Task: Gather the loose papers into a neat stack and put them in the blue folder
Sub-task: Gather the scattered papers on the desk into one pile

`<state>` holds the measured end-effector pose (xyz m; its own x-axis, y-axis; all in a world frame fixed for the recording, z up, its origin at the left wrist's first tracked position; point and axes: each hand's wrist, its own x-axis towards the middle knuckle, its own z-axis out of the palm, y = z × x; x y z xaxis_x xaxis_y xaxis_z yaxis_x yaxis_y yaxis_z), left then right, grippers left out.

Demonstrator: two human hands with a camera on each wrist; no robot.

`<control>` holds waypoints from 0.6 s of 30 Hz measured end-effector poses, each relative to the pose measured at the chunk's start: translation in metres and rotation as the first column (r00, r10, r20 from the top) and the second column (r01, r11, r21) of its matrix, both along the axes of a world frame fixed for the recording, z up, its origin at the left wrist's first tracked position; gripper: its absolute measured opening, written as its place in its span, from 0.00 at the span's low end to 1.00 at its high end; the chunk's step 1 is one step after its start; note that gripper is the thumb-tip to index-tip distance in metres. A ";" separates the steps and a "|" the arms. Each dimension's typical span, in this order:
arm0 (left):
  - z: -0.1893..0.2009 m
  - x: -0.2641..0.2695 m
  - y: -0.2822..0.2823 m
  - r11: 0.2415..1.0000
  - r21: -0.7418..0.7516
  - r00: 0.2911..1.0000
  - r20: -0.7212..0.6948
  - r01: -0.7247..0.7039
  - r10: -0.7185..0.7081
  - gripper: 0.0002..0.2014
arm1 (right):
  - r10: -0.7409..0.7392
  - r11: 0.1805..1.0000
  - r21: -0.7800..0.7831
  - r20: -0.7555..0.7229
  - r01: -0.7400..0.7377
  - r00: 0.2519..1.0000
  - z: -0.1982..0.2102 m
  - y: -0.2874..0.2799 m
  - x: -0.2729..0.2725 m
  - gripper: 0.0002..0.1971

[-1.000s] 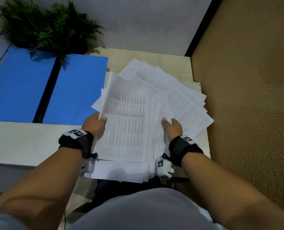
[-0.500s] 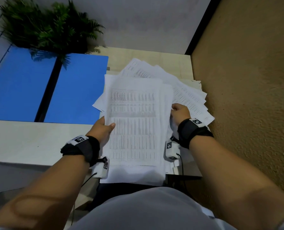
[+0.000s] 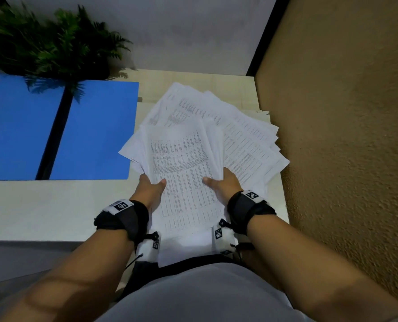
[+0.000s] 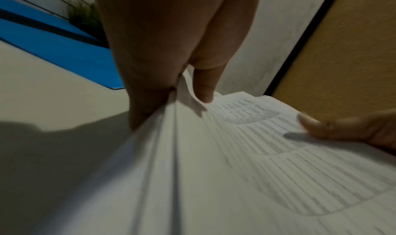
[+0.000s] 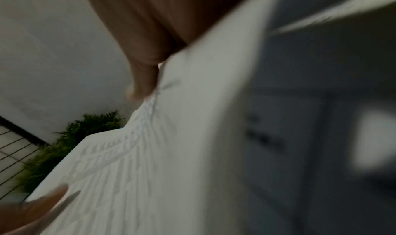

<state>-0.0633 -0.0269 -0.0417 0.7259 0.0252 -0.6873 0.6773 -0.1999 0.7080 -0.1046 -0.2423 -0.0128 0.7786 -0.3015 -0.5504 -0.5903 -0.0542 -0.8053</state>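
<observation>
A bundle of printed white papers (image 3: 184, 173) is held between both hands at the table's near edge. My left hand (image 3: 150, 188) grips its left side, thumb on top and fingers underneath. My right hand (image 3: 223, 183) grips the right side the same way. More loose papers (image 3: 246, 135) lie fanned out on the table behind and to the right. The blue folder (image 3: 93, 131) lies open and flat at the left. In the left wrist view the thumb (image 4: 203, 86) presses on the sheets (image 4: 246, 162). The right wrist view shows blurred papers (image 5: 160, 154).
A green potted plant (image 3: 53, 43) stands at the back left, overhanging the folder. A tan textured wall (image 3: 344, 135) runs along the right side of the pale table (image 3: 42, 210). A white wall closes the back.
My right hand came back from the fanned sheets on the right to the bundle's right side. The bundle has shifted nearer to me, and my left hand still holds its left edge.
</observation>
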 end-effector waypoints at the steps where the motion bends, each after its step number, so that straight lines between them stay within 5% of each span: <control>1: -0.001 -0.001 -0.002 1.000 0.009 1.000 0.007 -0.002 0.002 0.42 | 0.020 0.999 0.036 0.018 -0.020 1.000 0.002 -0.003 -0.001 0.14; 5: 0.021 -0.005 0.000 0.987 -0.093 0.962 0.228 -0.130 0.148 0.34 | 0.034 0.969 0.243 0.031 -0.040 0.999 0.015 -0.023 0.000 0.17; 9: 0.054 -0.011 -0.004 0.934 -0.356 0.977 0.205 0.014 0.063 0.24 | -0.001 0.943 0.331 0.033 -0.010 0.999 0.021 -0.034 0.000 0.17; 12: 0.052 -0.005 -0.005 0.987 -0.158 0.982 0.189 0.019 0.012 0.15 | -0.257 0.938 0.255 0.053 0.236 0.965 0.012 -0.031 0.002 0.16; 14: 0.044 0.005 0.001 1.000 0.022 0.986 0.168 0.002 -0.006 0.15 | -0.562 0.827 0.050 0.082 0.560 0.823 0.002 -0.039 0.002 0.19; 16: 0.037 0.015 0.008 0.974 0.220 0.987 0.133 0.063 -0.093 0.18 | -0.591 0.751 -0.349 0.022 0.560 0.807 -0.005 -0.054 -0.001 0.30; 18: 0.030 0.020 0.013 0.929 0.332 0.979 0.062 0.165 -0.196 0.22 | -0.619 0.749 -0.359 -0.077 0.557 0.782 -0.013 -0.067 -0.001 0.40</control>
<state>-0.0431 -0.0141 -0.0113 0.7990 0.0975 -0.5934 0.5428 -0.5415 0.6420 -0.1052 -0.3089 -0.0254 0.2867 -0.8386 -0.4633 -0.7171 0.1328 -0.6842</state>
